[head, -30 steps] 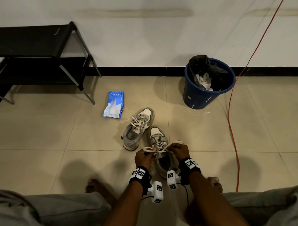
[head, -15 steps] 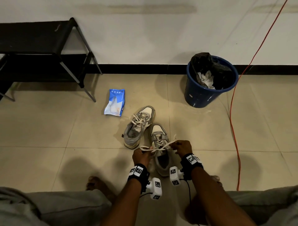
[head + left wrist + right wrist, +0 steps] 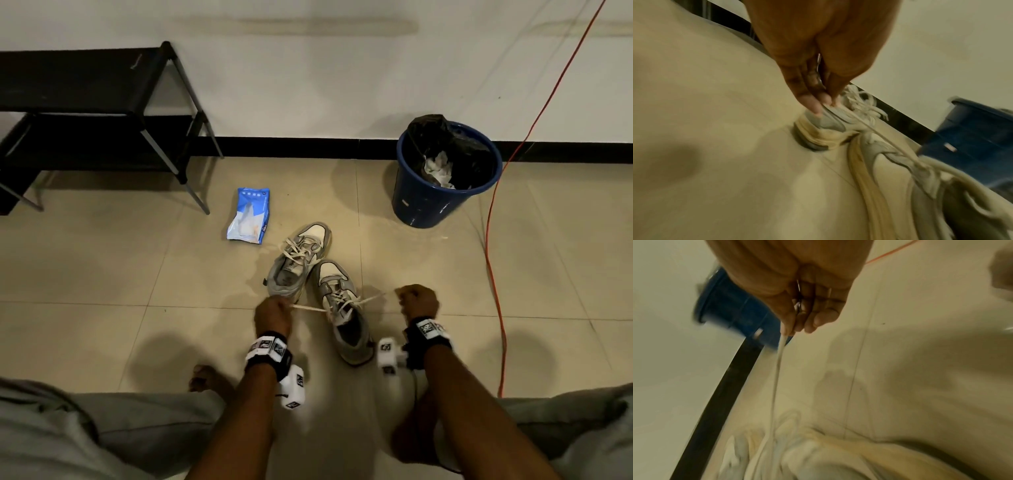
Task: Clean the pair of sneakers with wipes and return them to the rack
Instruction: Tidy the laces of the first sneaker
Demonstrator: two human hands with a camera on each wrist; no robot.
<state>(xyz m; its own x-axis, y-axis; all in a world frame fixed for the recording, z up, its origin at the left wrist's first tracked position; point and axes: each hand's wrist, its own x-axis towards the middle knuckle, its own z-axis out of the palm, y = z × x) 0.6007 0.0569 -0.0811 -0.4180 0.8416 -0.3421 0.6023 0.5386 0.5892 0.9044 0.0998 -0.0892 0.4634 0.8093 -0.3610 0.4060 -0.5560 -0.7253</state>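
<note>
both hands are pinching the cream flat laces (image 3: 342, 306) of the nearer grey and white sneaker (image 3: 343, 310): left hand (image 3: 273, 314) and right hand (image 3: 418, 301) are pulling outward, the shoe lying between them on the floor, toe pointing away.

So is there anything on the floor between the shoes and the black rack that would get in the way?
Only the blue wipes pack, lying on the floor roughly between the sneakers and the rack. It is small and easy to carry the shoes over. The blue bin stands off to the other side.
</note>
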